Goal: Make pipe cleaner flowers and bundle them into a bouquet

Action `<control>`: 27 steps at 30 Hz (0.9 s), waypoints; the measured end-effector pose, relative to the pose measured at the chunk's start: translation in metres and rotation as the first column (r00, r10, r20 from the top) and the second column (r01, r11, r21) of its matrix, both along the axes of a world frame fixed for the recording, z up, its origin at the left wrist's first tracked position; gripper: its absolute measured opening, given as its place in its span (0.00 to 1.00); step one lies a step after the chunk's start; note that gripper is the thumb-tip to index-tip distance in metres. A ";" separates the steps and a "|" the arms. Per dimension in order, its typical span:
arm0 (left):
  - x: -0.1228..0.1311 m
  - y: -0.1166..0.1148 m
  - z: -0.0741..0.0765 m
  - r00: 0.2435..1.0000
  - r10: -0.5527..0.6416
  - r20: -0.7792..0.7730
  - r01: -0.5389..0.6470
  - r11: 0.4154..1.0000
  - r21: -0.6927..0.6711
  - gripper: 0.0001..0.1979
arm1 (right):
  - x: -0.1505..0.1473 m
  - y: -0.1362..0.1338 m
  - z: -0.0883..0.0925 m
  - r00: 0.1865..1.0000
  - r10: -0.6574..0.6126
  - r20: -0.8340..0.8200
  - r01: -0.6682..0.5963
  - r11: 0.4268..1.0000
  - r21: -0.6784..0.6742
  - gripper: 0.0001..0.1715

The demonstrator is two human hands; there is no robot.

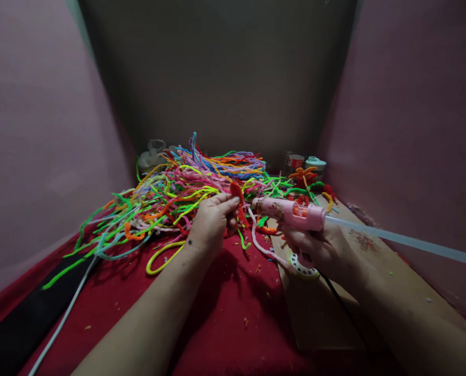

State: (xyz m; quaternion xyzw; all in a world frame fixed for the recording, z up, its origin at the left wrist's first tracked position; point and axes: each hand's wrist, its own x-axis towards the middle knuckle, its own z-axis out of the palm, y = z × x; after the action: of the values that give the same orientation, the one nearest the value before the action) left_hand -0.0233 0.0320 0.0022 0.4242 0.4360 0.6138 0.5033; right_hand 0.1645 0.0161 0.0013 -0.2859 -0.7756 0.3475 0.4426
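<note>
My left hand (213, 222) pinches a red pipe-cleaner piece (237, 194) between thumb and fingers, held upright above the red cloth. Wrapped round the handle of a pink hot glue gun (309, 215) is my right hand (315, 243). The gun's nozzle points left at the red piece, with a small gap between them. A long clear glue stick (397, 239) sticks out of the gun's back end. Beyond my left hand lies a large heap of coloured pipe cleaners (217, 169). My right fingers on the trigger are partly hidden.
A brown board (315, 318) lies at the right on the red cloth (225, 324). A white ring with holes (303, 266) is below the gun. Jars, one with a mint lid (315, 163), stand at the back right. A white cable (68, 318) crosses at left; walls flank both sides.
</note>
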 end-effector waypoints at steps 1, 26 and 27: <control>-0.001 0.000 0.000 1.000 -0.008 0.019 0.008 1.000 -0.007 0.07 | 0.000 0.000 0.001 1.000 -0.006 -0.011 0.006 1.000 0.009 0.25; 0.001 -0.002 0.002 0.992 -0.089 0.090 0.092 0.995 -0.034 0.12 | 0.128 0.003 -0.042 -0.008 -0.612 0.791 0.532 0.667 0.521 0.19; 0.001 -0.002 0.002 0.993 -0.087 0.085 0.090 0.995 -0.033 0.12 | 0.130 0.006 -0.041 0.027 -0.597 0.802 0.531 0.688 0.494 0.19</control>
State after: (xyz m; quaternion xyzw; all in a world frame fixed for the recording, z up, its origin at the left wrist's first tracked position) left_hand -0.0224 0.0298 0.0044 0.4077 0.4063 0.6000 0.5556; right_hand 0.2947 0.0217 -0.0398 -0.6975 -0.7076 -0.1121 0.0154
